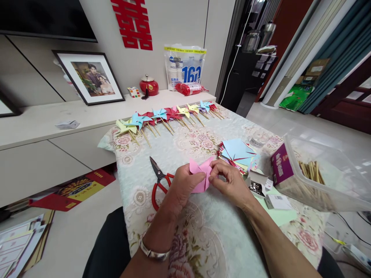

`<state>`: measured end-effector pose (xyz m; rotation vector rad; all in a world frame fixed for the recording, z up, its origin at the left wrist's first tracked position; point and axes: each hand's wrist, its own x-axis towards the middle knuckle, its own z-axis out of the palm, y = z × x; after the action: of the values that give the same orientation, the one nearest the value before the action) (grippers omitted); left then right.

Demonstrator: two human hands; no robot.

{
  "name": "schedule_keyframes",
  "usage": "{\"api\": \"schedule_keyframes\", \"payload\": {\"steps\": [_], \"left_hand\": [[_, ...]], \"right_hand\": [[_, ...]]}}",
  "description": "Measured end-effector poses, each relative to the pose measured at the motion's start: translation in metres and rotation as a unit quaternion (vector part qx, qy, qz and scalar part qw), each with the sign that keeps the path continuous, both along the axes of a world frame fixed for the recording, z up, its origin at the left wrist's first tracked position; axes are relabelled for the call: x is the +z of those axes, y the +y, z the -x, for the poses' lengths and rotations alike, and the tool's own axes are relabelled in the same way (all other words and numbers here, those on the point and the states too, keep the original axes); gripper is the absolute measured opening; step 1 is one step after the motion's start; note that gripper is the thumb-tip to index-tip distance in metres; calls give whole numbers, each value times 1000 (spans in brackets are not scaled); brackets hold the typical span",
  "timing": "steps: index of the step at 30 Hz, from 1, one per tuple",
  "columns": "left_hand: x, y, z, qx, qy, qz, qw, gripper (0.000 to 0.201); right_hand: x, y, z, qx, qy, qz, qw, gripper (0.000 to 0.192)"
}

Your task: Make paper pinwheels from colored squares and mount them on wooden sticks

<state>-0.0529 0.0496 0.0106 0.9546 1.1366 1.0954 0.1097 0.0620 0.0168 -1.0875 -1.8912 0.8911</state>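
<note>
A pink paper pinwheel (199, 186), partly folded, is held over the middle of the table. My left hand (184, 184) grips it from the left, its thumb pressed on the folded centre. On the other side, my right hand (227, 178) pinches a corner of the same paper between thumb and fingertips. Red-handled scissors (159, 179) lie with blades spread beside my left hand. Right of my hands sits a stack of cut coloured paper squares (238, 150), blue on top. A small open box of metal pins or tacks (256, 187) stands near my right wrist.
Finished pinwheels on sticks (160, 115) line the table's far edge. At right, a clear plastic tub (315, 193) holds wooden sticks (312, 172). A small white box (278, 202) lies on green paper (285, 217). Behind stands a cabinet with a framed photo (89, 77) and a bag of cups (185, 69).
</note>
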Motion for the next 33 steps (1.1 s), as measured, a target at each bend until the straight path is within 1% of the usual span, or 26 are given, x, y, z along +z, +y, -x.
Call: {"api": "schedule_keyframes", "payload": {"steps": [4,11,16,21,27,30,33], "left_hand": [[-1,0,0,3,6,1,1000,15],[-2,-1,0,-12,0,9,1000,19],[2,-2,0,-15,3,9,1000,21],[5,-1,0,-15,37,5,999,22],[5,-1,0,-18,43,3,999,26],[4,-1,0,-5,45,4,999,23],[4,-1,0,6,25,5,1000,17]], "right_hand": [[0,-1,0,-12,-3,4,1000,12],[2,-3,2,-28,-24,18,999,12],[3,-3,2,-24,-34,13,999,13],[1,-2,1,-9,-34,7,999,15],[2,-1,1,1,-34,10,999,16],[2,-1,1,6,-32,11,999,16],[4,-2,1,7,-31,16,999,17]]}}
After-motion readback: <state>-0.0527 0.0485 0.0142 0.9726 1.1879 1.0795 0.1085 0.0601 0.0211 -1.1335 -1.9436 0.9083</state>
